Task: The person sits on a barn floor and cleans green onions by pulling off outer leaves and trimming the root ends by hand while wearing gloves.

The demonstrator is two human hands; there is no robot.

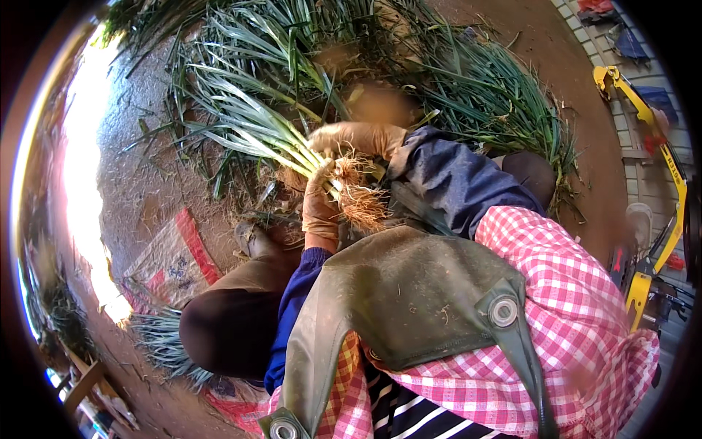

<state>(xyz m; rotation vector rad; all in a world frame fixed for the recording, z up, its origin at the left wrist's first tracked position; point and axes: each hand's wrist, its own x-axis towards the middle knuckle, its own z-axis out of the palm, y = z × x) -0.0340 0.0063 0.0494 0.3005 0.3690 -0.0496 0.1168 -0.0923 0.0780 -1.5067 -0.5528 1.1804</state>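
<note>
A bunch of green onions (274, 143) lies across my two gloved hands, with long green leaves pointing up and left and shaggy tan roots (365, 208) toward my lap. My left hand (319, 207) is closed round the pale stems just by the roots. From the right, my right hand (360, 139) reaches over the stems and grips the same bunch, its fingers bent round the far side. Some fingertips are hidden behind the stems and roots. Both gloves look tan and soiled.
Heaped green onions (497, 95) cover the ground ahead and to the right. At the left lie a red-and-white woven sack (175, 260) and another leafy bundle (170, 344). A yellow metal arm (676, 175) stands at the far right. My rubber apron (417, 293) covers my lap.
</note>
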